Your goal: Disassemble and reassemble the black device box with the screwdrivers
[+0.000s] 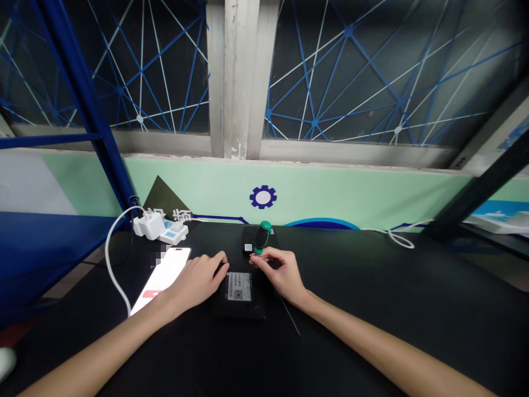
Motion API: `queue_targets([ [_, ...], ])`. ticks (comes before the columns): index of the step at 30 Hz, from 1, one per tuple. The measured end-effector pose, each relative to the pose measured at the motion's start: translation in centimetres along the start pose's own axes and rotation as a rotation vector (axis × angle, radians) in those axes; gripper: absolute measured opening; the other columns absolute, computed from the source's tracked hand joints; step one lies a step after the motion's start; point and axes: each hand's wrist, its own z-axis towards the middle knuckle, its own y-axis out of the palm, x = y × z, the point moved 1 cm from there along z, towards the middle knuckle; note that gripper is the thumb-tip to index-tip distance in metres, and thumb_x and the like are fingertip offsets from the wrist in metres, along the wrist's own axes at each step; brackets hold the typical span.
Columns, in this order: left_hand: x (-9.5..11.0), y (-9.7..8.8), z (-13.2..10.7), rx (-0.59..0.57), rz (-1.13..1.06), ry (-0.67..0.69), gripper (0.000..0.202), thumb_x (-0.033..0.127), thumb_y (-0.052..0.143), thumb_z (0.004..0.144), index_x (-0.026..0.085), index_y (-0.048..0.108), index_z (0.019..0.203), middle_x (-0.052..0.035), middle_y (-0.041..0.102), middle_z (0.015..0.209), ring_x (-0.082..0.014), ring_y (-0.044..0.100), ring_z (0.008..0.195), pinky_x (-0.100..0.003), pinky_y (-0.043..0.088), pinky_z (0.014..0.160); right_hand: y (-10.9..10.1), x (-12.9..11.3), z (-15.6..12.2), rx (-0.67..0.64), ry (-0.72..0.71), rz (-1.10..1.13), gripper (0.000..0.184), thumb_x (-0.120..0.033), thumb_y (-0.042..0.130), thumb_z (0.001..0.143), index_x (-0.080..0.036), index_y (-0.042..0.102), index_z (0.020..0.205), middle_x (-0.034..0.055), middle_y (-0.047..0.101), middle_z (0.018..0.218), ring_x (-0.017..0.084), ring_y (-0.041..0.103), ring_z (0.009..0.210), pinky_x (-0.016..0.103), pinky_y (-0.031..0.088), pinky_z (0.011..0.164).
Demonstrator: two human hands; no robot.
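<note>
The camera is riding on the person's head, looking forward and down at the hands (197, 281) close by. It is framing the table (372, 309) beyond.

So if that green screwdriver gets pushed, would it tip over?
Probably yes. The screwdriver stands upright on a black box, so without the right hand at its base, a small push could likely tip it. Its round handle would probably roll, too.
</note>
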Motion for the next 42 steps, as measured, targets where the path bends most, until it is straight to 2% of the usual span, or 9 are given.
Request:
queue_targets([
  [14,0.0,0.0,-0.1,0.014,-0.024,0.003,0.028,0.037,0.031,0.103,0.025,0.056,0.099,-0.0012,0.061,0.071,-0.024,0.062,0.065,-0.029,0.031,0.055,0.0,0.1,-0.1,0.044,0.017,-0.006,0.029,-0.041,0.077,0.081,-0.02,0.064,0.065,0.0011,0.067,0.061,0.016,0.059,0.055,0.027,0.047,0.054],
  [19,0.0,0.0,-0.1,0.047,-0.038,0.002,0.026,0.037,0.035,0.102,0.025,0.056,0.095,-0.0001,0.061,0.07,-0.0223,0.061,0.061,-0.029,0.03,0.053,0.0,0.1,-0.1,0.064,-0.007,-0.008,0.027,-0.039,0.075,0.083,-0.019,0.064,0.067,0.001,0.067,0.063,0.016,0.06,0.057,0.026,0.047,0.056],
  [24,0.0,0.1,-0.1,0.152,-0.063,-0.002,0.019,0.037,0.04,0.1,0.024,0.055,0.1,-0.0025,0.064,0.096,-0.0201,0.061,0.069,-0.03,0.037,0.059,-0.2,0.2,-0.1,0.117,0.012,0.038,0.025,-0.037,0.07,0.088,-0.018,0.065,0.072,0.0033,0.071,0.07,0.018,0.066,0.065,0.028,0.05,0.063],
  [26,0.0,0.3,0.0,0.174,-0.079,0.024,0.018,0.038,0.043,0.098,0.025,0.054,0.102,-0.0024,0.063,0.101,-0.0205,0.062,0.077,-0.031,0.04,0.064,-0.2,0.2,0.0,0.127,0.017,0.04,0.023,-0.036,0.07,0.088,-0.018,0.066,0.074,0.0037,0.071,0.072,0.019,0.066,0.066,0.028,0.051,0.064],
  [29,0.0,0.5,0.0,0.169,-0.107,0.087,0.016,0.039,0.048,0.097,0.026,0.055,0.103,-0.0013,0.064,0.099,-0.0219,0.061,0.091,-0.032,0.044,0.072,-0.3,0.2,0.1,0.131,0.015,0.007,0.022,-0.036,0.068,0.09,-0.018,0.067,0.077,0.0041,0.072,0.074,0.019,0.066,0.069,0.029,0.051,0.067],
  [32,0.1,0.5,0.0,0.159,-0.122,0.108,0.015,0.038,0.049,0.096,0.026,0.056,0.102,-0.0011,0.065,0.097,-0.0218,0.061,0.092,-0.033,0.045,0.076,-0.3,0.4,0.2,0.12,0.023,-0.026,0.023,-0.037,0.066,0.092,-0.018,0.067,0.077,0.0043,0.073,0.076,0.02,0.067,0.072,0.03,0.05,0.071],
  [36,0.0,0.2,0.0,0.157,-0.117,0.069,0.016,0.039,0.053,0.093,0.025,0.058,0.1,-0.001,0.065,0.09,-0.0212,0.063,0.085,-0.031,0.043,0.069,-0.2,0.7,0.2,0.1,0.055,0.006,0.025,-0.04,0.065,0.092,-0.018,0.067,0.079,0.005,0.073,0.077,0.021,0.068,0.073,0.03,0.052,0.071],
  [42,0.1,-0.3,0.0,0.153,-0.071,0.024,0.019,0.043,0.057,0.089,0.024,0.058,0.091,0.0005,0.063,0.079,-0.0192,0.061,0.071,-0.028,0.034,0.057,0.0,1.2,0.2,0.097,0.114,0.088,0.026,-0.042,0.068,0.09,-0.017,0.067,0.083,0.0083,0.076,0.082,0.023,0.072,0.075,0.03,0.055,0.07],
])
